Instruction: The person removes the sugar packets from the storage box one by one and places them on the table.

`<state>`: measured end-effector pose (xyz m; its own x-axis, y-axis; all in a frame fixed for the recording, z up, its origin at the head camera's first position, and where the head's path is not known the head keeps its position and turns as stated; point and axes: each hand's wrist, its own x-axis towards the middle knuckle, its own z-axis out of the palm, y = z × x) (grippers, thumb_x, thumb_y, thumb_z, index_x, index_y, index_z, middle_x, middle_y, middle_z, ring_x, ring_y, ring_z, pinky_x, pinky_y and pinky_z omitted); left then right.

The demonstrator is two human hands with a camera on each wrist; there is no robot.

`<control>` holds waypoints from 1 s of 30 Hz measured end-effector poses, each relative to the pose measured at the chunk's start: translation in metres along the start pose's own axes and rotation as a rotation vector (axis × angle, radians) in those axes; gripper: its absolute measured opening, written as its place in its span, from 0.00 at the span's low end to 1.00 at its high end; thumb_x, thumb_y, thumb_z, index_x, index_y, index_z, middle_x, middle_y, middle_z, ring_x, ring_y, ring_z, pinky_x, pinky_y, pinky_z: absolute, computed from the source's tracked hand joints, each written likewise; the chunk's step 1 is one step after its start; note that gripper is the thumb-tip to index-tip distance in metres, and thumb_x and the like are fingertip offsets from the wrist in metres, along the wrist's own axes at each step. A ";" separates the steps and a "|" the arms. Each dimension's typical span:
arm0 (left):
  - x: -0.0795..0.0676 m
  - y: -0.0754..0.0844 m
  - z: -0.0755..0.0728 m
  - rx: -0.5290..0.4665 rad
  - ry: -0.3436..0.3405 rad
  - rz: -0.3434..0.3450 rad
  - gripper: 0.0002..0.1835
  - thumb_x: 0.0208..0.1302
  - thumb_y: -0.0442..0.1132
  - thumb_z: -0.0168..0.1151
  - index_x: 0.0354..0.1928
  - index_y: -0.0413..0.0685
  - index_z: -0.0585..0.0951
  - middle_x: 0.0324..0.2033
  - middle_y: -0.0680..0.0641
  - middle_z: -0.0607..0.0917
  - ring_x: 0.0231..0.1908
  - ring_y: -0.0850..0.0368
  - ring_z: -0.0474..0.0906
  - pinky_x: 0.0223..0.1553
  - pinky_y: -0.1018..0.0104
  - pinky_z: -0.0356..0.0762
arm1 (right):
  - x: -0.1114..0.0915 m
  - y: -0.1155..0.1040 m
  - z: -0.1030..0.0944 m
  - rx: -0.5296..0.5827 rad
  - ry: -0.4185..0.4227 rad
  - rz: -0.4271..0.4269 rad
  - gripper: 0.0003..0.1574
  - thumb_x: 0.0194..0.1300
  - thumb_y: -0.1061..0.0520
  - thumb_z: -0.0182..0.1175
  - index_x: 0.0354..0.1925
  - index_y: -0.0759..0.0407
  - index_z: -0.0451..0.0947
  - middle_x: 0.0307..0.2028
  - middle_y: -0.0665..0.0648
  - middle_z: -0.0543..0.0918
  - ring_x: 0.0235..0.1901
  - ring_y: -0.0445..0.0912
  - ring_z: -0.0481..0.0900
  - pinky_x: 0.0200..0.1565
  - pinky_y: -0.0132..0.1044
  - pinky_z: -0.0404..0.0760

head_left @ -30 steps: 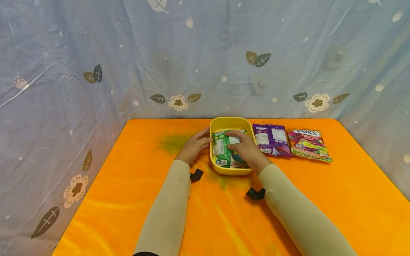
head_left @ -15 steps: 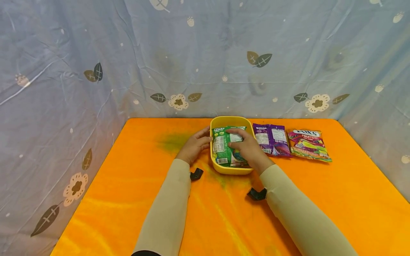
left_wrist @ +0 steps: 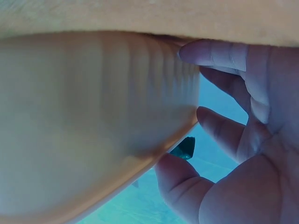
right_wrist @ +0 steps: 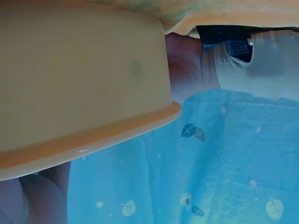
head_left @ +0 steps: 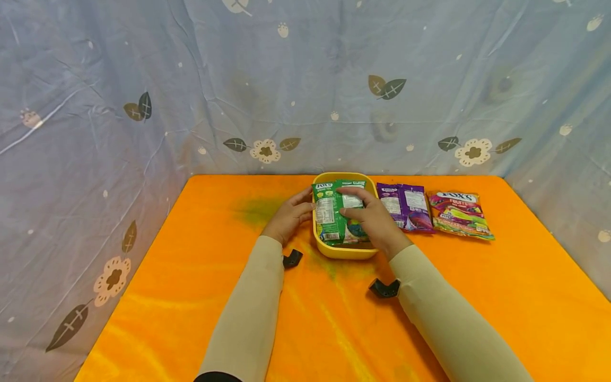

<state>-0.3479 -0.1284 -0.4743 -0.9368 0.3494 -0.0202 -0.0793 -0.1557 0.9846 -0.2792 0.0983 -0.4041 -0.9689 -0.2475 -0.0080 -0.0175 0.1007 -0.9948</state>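
A yellow plastic tub (head_left: 345, 253) stands near the back of the table. My left hand (head_left: 288, 218) rests at the tub's left side; in the left wrist view, its fingertips and thumb meet the outer wall of the tub (left_wrist: 93, 121). My right hand (head_left: 377, 225) reaches over the tub's right rim and grips a green Fox's candy bag (head_left: 326, 211) by its right part, thumb and forefinger showing on the printed face. The bag sits at rim height, its top left corner overlapping the rim. From the right wrist, the tub wall (right_wrist: 84, 79) hides most of the right hand (right_wrist: 32, 198).
Right of the tub lies a purple candy bag (head_left: 414, 207), partly behind my right hand. Beside it is a multicoloured Fox's Fruits bag (head_left: 460, 215). An orange cloth (head_left: 200, 297) covers the table, and a patterned blue-grey curtain (head_left: 305, 95) hangs along the back and sides.
The green candy bag has risen from inside the tub to about its rim, shifting slightly toward the back with my right hand. My left hand stays at the tub's side.
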 end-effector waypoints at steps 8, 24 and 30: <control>-0.001 0.002 0.000 -0.015 0.003 0.016 0.33 0.59 0.47 0.68 0.67 0.66 0.69 0.63 0.53 0.70 0.51 0.47 0.78 0.53 0.58 0.75 | 0.013 0.018 -0.006 0.056 0.013 -0.009 0.29 0.66 0.58 0.61 0.65 0.44 0.71 0.61 0.56 0.65 0.42 0.58 0.76 0.43 0.44 0.81; 0.001 0.004 0.000 0.004 0.007 0.011 0.32 0.58 0.43 0.67 0.66 0.64 0.71 0.61 0.53 0.73 0.51 0.49 0.78 0.53 0.59 0.74 | 0.012 0.016 -0.011 0.536 -0.014 -0.067 0.32 0.68 0.62 0.58 0.67 0.46 0.67 0.63 0.62 0.61 0.51 0.59 0.76 0.49 0.51 0.77; -0.001 0.002 0.001 0.016 0.027 0.003 0.31 0.58 0.43 0.67 0.65 0.64 0.73 0.59 0.53 0.74 0.50 0.50 0.78 0.52 0.60 0.75 | 0.012 0.018 -0.014 0.598 -0.049 -0.070 0.33 0.69 0.64 0.56 0.69 0.47 0.65 0.64 0.62 0.60 0.55 0.58 0.74 0.51 0.52 0.76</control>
<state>-0.3469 -0.1283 -0.4724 -0.9460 0.3235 -0.0221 -0.0716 -0.1420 0.9873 -0.2942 0.1110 -0.4210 -0.9576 -0.2799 0.0686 0.0753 -0.4728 -0.8779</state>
